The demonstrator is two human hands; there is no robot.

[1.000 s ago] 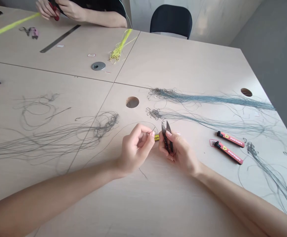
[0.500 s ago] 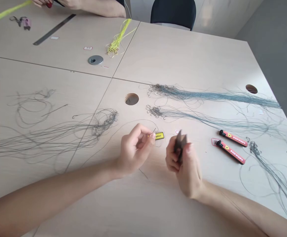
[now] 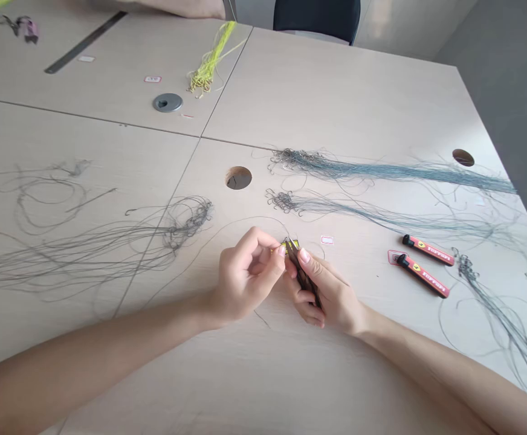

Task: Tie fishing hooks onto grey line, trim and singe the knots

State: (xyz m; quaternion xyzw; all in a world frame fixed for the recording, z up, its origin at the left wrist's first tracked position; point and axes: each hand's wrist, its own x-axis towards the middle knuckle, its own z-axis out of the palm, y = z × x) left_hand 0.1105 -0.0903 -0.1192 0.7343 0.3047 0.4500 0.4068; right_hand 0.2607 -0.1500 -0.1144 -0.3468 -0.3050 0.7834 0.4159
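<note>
beige tbl (image 3: 349, 96) under hands (image 3: 249, 278) (image 3: 333, 290), chair (image 3: 316, 17) opp.

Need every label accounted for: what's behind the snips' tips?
Behind the snips, part of a yellow label with a black border shows. The snips and left hand cover the rest; its wording can't be read.

Pale seamed tabletop (image 3: 336, 90); black chair (image 3: 316, 17) at far edge; light wall (image 3: 404, 30) behind.
</note>
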